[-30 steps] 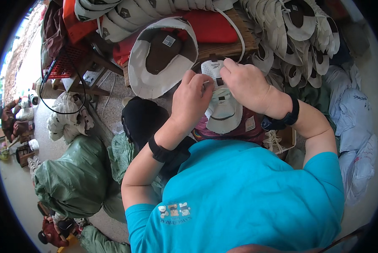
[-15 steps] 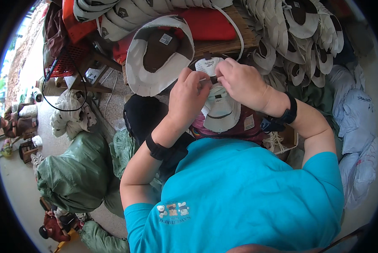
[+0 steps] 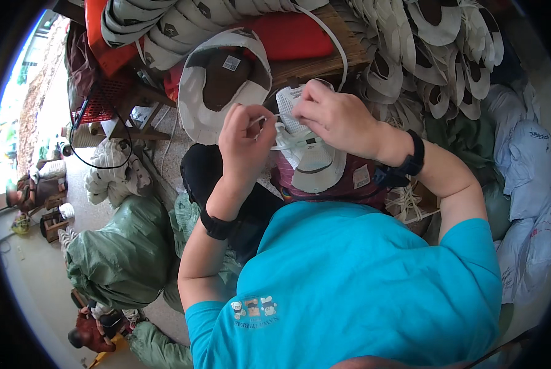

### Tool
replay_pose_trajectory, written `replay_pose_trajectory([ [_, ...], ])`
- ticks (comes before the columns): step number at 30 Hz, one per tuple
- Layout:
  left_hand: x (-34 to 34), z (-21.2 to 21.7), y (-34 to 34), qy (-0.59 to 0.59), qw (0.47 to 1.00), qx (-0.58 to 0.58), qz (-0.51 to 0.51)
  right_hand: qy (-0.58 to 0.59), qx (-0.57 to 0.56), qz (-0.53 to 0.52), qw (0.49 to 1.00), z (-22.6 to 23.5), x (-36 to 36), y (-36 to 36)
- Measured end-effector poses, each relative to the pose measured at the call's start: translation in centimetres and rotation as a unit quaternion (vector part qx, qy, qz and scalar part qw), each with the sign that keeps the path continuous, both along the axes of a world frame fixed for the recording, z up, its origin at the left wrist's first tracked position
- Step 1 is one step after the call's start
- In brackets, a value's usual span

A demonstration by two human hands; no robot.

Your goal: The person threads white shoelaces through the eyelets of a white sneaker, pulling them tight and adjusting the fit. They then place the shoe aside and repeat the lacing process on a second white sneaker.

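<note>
A white mesh shoe upper (image 3: pixel 317 173) lies in front of me on a maroon cloth or bag (image 3: pixel 354 179), with its tongue (image 3: pixel 289 112) standing up between my hands. My left hand (image 3: pixel 243 140), fingers curled, pinches a white shoelace (image 3: pixel 279 115) to the left of the tongue. My right hand (image 3: pixel 340 117) hovers over the tongue's right side, fingertips pinched on the same lace. The lace spans the short gap between the two hands. Part of the upper is hidden under my right hand.
A larger white upper with a brown lining (image 3: pixel 195 80) stands at the left by a wooden table (image 3: pixel 343 37). Stacked uppers (image 3: pixel 192 27) and hanging uppers (image 3: pixel 404 55) fill the back. A box of laces (image 3: pixel 414 206) is at my right. Green sacks (image 3: pixel 125 252) lie left; people sit farther off.
My hands have moved apart, the left one going left with the lace. The tongue now tilts left and shows more of its mesh. The whole view has shifted slightly.
</note>
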State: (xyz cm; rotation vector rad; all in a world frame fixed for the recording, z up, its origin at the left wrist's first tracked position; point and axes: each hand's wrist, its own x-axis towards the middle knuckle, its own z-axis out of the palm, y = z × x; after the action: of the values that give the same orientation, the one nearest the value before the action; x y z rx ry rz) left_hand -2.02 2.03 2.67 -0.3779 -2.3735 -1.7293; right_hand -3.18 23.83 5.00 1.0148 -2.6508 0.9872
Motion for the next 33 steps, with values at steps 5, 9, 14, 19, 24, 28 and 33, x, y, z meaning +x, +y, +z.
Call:
replay_pose_trajectory([
  [5,0.5,0.1,-1.2,-0.179,0.937,0.294,-0.061,0.029,-0.049,0.041,0.998,0.5,-3.2,-2.2],
  [9,0.8,-1.3,-1.5,-0.131,0.977,0.165,-0.026,-0.263,-0.325,0.131,0.899,9.2,-3.7,-4.4],
  [14,1.4,-1.4,-0.5,0.032,0.999,0.033,-0.002,-0.129,-0.212,0.233,0.94,8.3,-2.5,-3.9],
  [19,1.5,1.4,0.8,-0.035,0.996,-0.069,-0.051,-0.129,-0.111,0.28,0.945,6.7,2.8,-3.2],
  [24,0.4,-1.2,2.1,0.117,0.981,-0.155,-0.006,-0.23,-0.116,0.291,0.922,4.9,3.9,-2.5],
  [28,0.3,-0.5,2.5,0.17,0.955,-0.241,0.001,-0.282,-0.121,0.282,0.909,4.3,3.9,-2.0],
  [33,0.7,-0.3,2.4,0.156,0.963,-0.221,-0.015,-0.319,-0.123,0.268,0.9,3.0,4.1,-1.9],
])
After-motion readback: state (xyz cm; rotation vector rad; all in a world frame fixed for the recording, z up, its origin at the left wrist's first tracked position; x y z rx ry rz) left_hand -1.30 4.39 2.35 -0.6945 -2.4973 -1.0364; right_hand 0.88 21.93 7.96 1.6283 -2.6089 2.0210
